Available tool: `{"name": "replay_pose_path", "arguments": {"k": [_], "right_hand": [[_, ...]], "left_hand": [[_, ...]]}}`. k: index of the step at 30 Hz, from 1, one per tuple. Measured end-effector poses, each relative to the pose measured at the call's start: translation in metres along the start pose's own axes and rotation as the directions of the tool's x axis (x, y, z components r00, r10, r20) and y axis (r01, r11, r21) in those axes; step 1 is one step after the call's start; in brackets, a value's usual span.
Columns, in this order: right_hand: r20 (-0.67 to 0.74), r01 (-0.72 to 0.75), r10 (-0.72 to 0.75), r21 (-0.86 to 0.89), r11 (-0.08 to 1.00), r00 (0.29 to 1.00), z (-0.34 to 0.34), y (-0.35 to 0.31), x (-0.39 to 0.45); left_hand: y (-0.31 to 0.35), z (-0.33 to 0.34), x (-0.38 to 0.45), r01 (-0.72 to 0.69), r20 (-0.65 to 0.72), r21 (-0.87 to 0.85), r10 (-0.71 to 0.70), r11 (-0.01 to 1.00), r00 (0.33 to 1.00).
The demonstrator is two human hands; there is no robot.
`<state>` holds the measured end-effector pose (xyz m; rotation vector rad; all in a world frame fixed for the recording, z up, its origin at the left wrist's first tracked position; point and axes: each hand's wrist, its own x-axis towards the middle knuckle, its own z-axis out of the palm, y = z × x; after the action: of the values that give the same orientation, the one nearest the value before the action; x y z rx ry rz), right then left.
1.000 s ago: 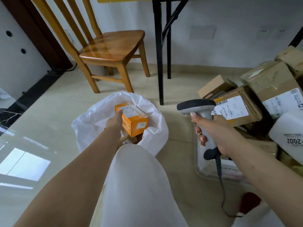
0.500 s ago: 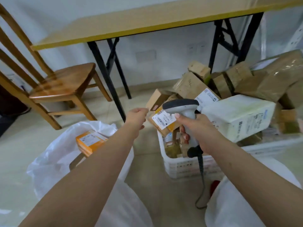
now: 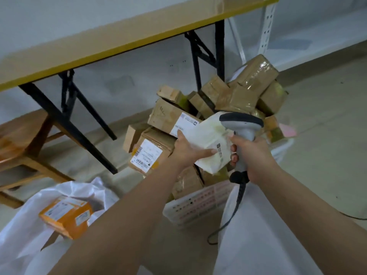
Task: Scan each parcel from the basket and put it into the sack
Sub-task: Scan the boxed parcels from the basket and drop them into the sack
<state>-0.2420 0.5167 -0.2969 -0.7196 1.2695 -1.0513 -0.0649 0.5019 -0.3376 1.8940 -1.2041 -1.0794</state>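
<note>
Item: white parcel (image 3: 208, 143). Held over the heaped basket (image 3: 198, 203), directly between the two hands. The left hand (image 3: 188, 149) gripped its near-left edge, thumb laid along the upper face, the other fingers hidden beneath. A small printed label showed on the face nearest the right hand.

Item: handheld scanner (image 3: 243, 128), grey with a dark head. The right hand (image 3: 252, 155) was wrapped round its grip, fingers curled tight; the head sat just above and touching or nearly touching the parcel's far-right corner. Its cable hung down below the right wrist.

Item: sack (image 3: 25, 231), white, open-mouthed, below and to the left of the left forearm, holding an orange parcel (image 3: 65, 215).

Item: brown cartons (image 3: 228, 96), piled beyond both hands, several bearing labels.

Step in hand, as judged: the white parcel had been picked out and was being presented for scanning; it was not yet bagged.

Next move, as judged: turn the label squarely toward the scanner head, back the scanner off enough to read, then carry the parcel left and down into the sack.
</note>
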Motion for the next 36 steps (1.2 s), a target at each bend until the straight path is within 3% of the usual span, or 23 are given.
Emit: {"name": "replay_pose_path", "arguments": {"k": [12, 17, 22, 29, 36], "right_hand": [[-0.053, -0.077, 0.084, 0.126, 0.989, 0.995, -0.031, 0.009, 0.015], [-0.132, -0.076, 0.098, 0.163, 0.984, 0.986, -0.031, 0.009, 0.015], [-0.210, -0.085, 0.126, 0.196, 0.977, 0.969, -0.029, 0.010, 0.016], [-0.203, -0.178, 0.211, 0.169, 0.970, 0.956, -0.031, 0.016, 0.024], [-0.115, -0.257, 0.267, 0.095, 0.962, 0.957, -0.020, 0.025, 0.029]], "left_hand": [[-0.001, 0.022, 0.009, 0.020, -0.059, 0.074, -0.015, 0.997, 0.998], [0.001, 0.003, 0.005, -0.050, -0.162, 0.084, 0.063, 0.995, 0.985], [-0.004, -0.034, -0.011, -0.102, -0.179, 0.011, 0.102, 0.995, 0.979], [-0.009, -0.082, -0.034, -0.101, -0.284, -0.008, 0.094, 0.995, 0.954], [-0.026, -0.103, -0.052, -0.116, -0.289, -0.100, 0.083, 0.988, 0.954]]}}
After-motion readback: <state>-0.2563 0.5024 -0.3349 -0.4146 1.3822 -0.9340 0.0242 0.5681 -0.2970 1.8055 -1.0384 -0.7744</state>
